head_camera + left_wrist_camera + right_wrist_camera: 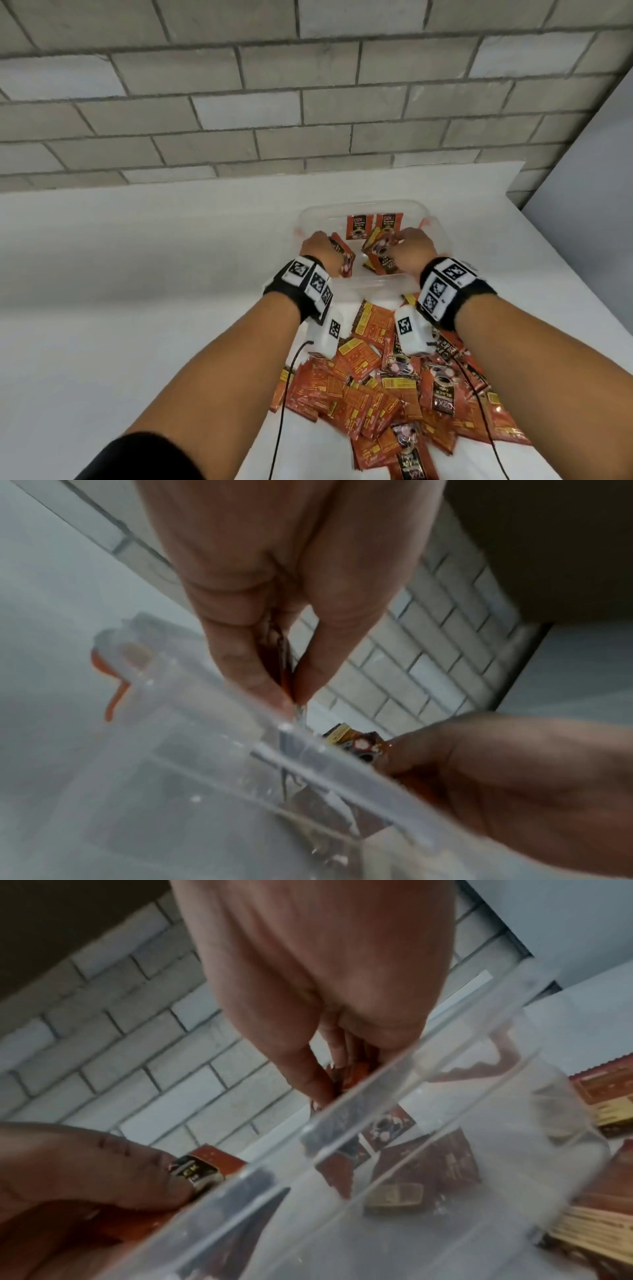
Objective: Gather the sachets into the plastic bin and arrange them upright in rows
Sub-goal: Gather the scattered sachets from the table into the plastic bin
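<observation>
White table (137,274) fills the lower half of the head view, matte, unmarked, with its back edge butted against the wall. Grey block wall (308,85) behind it: running-bond courses, dark mortar lines, a few blocks lighter than the rest. Wall also shows in both wrist views, tilted and blurred (428,647) (137,1047). Plain light grey panel (589,164) at far right, meeting the block wall at a dark vertical seam and running down past the table's right edge. Dark brownish area (548,547) in the upper corner of each wrist view; too blurred to tell what it is.
</observation>
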A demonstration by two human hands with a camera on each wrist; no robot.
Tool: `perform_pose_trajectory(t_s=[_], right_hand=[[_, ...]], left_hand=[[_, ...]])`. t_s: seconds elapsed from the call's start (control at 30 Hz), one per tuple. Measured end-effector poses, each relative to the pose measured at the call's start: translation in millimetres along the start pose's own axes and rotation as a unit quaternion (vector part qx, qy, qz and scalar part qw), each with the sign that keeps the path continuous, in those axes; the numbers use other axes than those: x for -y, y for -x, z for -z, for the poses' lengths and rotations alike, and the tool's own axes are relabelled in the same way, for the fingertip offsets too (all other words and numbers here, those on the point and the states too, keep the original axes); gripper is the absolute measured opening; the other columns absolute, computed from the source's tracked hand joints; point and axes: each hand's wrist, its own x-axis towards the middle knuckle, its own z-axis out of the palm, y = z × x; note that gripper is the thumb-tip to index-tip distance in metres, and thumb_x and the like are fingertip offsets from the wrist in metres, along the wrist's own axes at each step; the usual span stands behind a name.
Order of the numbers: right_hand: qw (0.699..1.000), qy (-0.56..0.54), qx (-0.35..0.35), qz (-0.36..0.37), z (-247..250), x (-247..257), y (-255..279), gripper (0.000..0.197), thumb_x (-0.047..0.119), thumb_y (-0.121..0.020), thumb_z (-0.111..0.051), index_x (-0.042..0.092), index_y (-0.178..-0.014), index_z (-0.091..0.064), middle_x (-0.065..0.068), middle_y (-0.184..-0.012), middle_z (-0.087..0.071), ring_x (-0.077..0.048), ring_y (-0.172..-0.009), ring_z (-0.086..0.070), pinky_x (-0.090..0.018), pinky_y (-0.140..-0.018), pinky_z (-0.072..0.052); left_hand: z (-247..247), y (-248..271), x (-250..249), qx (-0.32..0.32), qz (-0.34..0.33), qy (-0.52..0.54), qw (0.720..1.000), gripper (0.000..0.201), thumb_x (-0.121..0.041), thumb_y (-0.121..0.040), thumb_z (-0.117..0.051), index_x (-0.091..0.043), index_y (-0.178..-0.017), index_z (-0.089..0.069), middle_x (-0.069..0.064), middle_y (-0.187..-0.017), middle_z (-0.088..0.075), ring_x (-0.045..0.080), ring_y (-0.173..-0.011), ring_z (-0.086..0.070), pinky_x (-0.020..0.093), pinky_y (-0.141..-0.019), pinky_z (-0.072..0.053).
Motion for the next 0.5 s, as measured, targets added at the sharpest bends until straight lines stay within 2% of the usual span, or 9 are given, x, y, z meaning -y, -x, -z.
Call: perform_pose_trajectory(t_s=[0.1, 0.2, 0.23, 0.3, 0.33, 0.37, 0.4, 0.43, 0.5], right_hand=[[0.996, 0.082, 0.032, -0.005, -7, -1, -20, 0.030, 0.012, -0.090, -0.058, -0.001, -0.116, -0.062, -0.014, -0.117, -0.064, -0.029, -0.103, -0.062, -0.034, -0.088, -0.051], [0.994, 0.099, 0.050, -0.012, -11, -5, -24, 0.037, 0.020, -0.090, -0.059, 0.001, -0.122, -0.057, -0.015, -0.120, -0.062, -0.028, -0.103, -0.061, -0.029, -0.080, -0.049], [0.994, 0.103, 0.045, -0.007, -11, -6, -22, 0.042, 0.023, -0.092, -0.057, 0.001, -0.127, -0.053, -0.015, -0.125, -0.059, -0.029, -0.108, -0.059, -0.028, -0.081, -0.045], [0.995, 0.097, -0.002, 0.034, -11, -9, -11, 0.047, 0.028, -0.092, -0.056, 0.006, -0.132, -0.048, -0.015, -0.130, -0.054, -0.031, -0.116, -0.053, -0.030, -0.089, -0.042], [0.993, 0.087, -0.037, 0.063, -10, -11, -3, 0.044, 0.029, -0.092, -0.056, 0.009, -0.130, -0.050, -0.016, -0.127, -0.054, -0.031, -0.114, -0.053, -0.031, -0.091, -0.043], [0.990, 0.070, -0.072, 0.100, -11, -15, 8, 0.038, 0.028, -0.091, -0.057, 0.010, -0.125, -0.054, -0.015, -0.121, -0.055, -0.030, -0.109, -0.055, -0.031, -0.089, -0.044], [0.985, 0.044, -0.095, 0.138, -11, -19, 20, 0.030, 0.024, -0.090, -0.058, 0.010, -0.117, -0.058, -0.015, -0.114, -0.057, -0.028, -0.100, -0.057, -0.030, -0.084, -0.045], [0.980, 0.020, -0.097, 0.171, -11, -23, 33, 0.022, 0.019, -0.090, -0.059, 0.009, -0.109, -0.061, -0.014, -0.106, -0.059, -0.025, -0.092, -0.058, -0.028, -0.078, -0.045], [0.977, 0.008, -0.053, 0.206, -13, -36, 56, 0.012, 0.013, -0.088, -0.059, 0.009, -0.099, -0.062, -0.008, -0.096, -0.061, -0.019, -0.082, -0.057, -0.024, -0.069, -0.043]], left_hand=[[-9, -14, -3, 0.044, 0.019, -0.077, 0.996, 0.012, -0.013, -0.089, -0.061, -0.006, -0.090, -0.052, 0.013, -0.117, -0.064, 0.026, -0.105, -0.062, 0.023, -0.072, -0.045], [-11, -12, -3, 0.044, 0.013, -0.075, 0.996, 0.020, -0.022, -0.090, -0.062, -0.007, -0.084, -0.050, 0.011, -0.110, -0.062, 0.023, -0.092, -0.058, 0.021, -0.061, -0.044], [-8, -7, -3, 0.039, 0.002, -0.064, 0.997, 0.023, -0.027, -0.090, -0.062, -0.006, -0.091, -0.052, 0.010, -0.109, -0.057, 0.022, -0.092, -0.055, 0.021, -0.062, -0.043], [-1, 8, 0, 0.018, -0.035, -0.029, 0.999, 0.047, -0.034, -0.091, -0.060, -0.005, -0.126, -0.049, 0.012, -0.124, -0.054, 0.024, -0.109, -0.054, 0.022, -0.078, -0.041], [4, 18, 4, -0.003, -0.061, 0.002, 0.998, 0.052, -0.035, -0.091, -0.059, -0.010, -0.134, -0.046, 0.010, -0.130, -0.053, 0.024, -0.115, -0.054, 0.022, -0.083, -0.040], [9, 30, 11, -0.028, -0.090, 0.038, 0.995, 0.047, -0.034, -0.090, -0.060, -0.014, -0.131, -0.049, 0.008, -0.127, -0.057, 0.022, -0.113, -0.056, 0.020, -0.082, -0.041], [14, 40, 20, -0.047, -0.113, 0.070, 0.990, 0.037, -0.033, -0.090, -0.060, -0.017, -0.123, -0.055, 0.005, -0.117, -0.062, 0.020, -0.104, -0.060, 0.020, -0.076, -0.042], [18, 51, 33, -0.056, -0.122, 0.089, 0.987, 0.025, -0.032, -0.090, -0.061, -0.019, -0.112, -0.060, 0.003, -0.106, -0.065, 0.017, -0.091, -0.062, 0.020, -0.067, -0.043], [23, 70, 65, -0.042, -0.103, 0.080, 0.991, 0.012, -0.029, -0.089, -0.062, -0.020, -0.096, -0.063, 0.001, -0.091, -0.066, 0.014, -0.074, -0.061, 0.021, -0.055, -0.039]])
